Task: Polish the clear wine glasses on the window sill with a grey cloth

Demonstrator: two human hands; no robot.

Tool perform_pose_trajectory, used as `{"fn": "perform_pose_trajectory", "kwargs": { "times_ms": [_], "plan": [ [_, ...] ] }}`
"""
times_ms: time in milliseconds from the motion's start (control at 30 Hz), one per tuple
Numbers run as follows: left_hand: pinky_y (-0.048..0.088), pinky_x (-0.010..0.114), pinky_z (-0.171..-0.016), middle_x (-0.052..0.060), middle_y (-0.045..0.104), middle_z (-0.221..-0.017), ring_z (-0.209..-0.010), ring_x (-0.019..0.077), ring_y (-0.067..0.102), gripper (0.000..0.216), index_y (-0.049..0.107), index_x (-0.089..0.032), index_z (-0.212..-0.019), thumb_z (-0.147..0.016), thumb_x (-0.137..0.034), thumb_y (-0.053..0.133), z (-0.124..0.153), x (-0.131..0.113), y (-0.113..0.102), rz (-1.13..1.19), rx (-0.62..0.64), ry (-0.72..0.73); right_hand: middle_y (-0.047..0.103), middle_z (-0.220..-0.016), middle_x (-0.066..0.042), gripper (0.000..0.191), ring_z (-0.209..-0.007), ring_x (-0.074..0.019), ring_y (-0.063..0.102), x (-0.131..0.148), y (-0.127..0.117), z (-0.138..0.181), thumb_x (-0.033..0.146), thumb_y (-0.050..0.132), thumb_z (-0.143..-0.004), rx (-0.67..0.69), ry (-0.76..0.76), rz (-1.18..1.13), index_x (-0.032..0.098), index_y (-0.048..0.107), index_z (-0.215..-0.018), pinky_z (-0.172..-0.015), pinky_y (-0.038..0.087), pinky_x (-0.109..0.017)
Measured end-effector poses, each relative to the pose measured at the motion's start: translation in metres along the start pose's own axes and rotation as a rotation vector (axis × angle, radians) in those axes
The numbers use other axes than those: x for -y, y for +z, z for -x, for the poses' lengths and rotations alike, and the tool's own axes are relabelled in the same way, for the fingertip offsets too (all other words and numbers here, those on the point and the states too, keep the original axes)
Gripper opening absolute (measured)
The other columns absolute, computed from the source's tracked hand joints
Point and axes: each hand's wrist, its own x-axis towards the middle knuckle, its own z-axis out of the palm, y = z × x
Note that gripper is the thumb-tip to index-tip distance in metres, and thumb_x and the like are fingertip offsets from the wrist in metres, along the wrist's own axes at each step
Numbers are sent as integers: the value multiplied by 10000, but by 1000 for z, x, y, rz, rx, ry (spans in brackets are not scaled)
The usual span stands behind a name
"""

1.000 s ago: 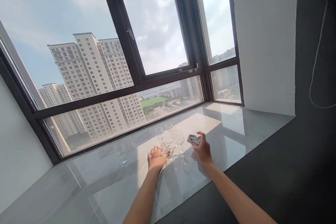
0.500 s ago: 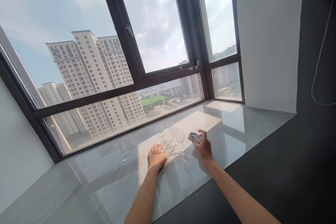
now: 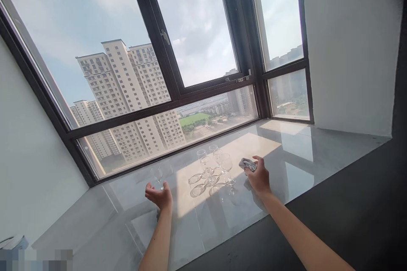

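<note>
My right hand (image 3: 260, 178) is closed on a crumpled grey-and-white cloth (image 3: 247, 164), held above the sill to the right of the glasses. On the left, my left hand (image 3: 159, 196) is open, fingers curved and apart, just in front of a lone stemmed glass (image 3: 157, 173). The hand hides that glass's foot, and I cannot tell whether the fingers touch it. Between my hands several clear stemmed glasses stand upright in a group, the nearest being a round-bowled glass (image 3: 226, 163). Their shadows fall on the sunlit patch.
A glossy grey tiled windowsill (image 3: 178, 228) runs beneath dark window frames (image 3: 127, 123). White walls flank it, one wall (image 3: 349, 59) on the right. A partly seen white-and-blue object (image 3: 15, 241) lies at the lower left, beside a pixelated area.
My left hand has moved left from beside the grouped glasses to the lone glass. The right hand still holds the cloth. The view has shifted slightly left.
</note>
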Motion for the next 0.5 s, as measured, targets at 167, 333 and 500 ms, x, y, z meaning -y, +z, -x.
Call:
{"fn": "perform_pose_trajectory", "kwargs": {
  "times_ms": [167,333,500],
  "plan": [
    [489,338,-897,125,529,-1349,-1245,238,552,625,218,-250,-1357,-862,-415,563,-20,20,17,20,209,-162,652,-853,-66,454,-658,-211,587,0,1,0,382,541,-729,-12,3,6,210,482,-1145,-575,414,-286],
    [469,380,-943,151,587,-1350,-1248,278,578,595,287,-220,-1371,-840,-288,546,-26,22,24,-42,277,-162,667,-882,-73,466,-683,-219,610,-4,3,2,373,544,-744,3,-23,10,214,485,-1178,-591,432,-292],
    [493,350,-881,104,641,-1314,-1163,265,640,567,339,-240,-1372,-834,-291,512,-25,23,22,-86,327,-139,667,-899,-77,461,-701,-226,620,-2,2,5,367,549,-749,28,-15,-1,219,482,-1180,-611,448,-307]
  ]
}}
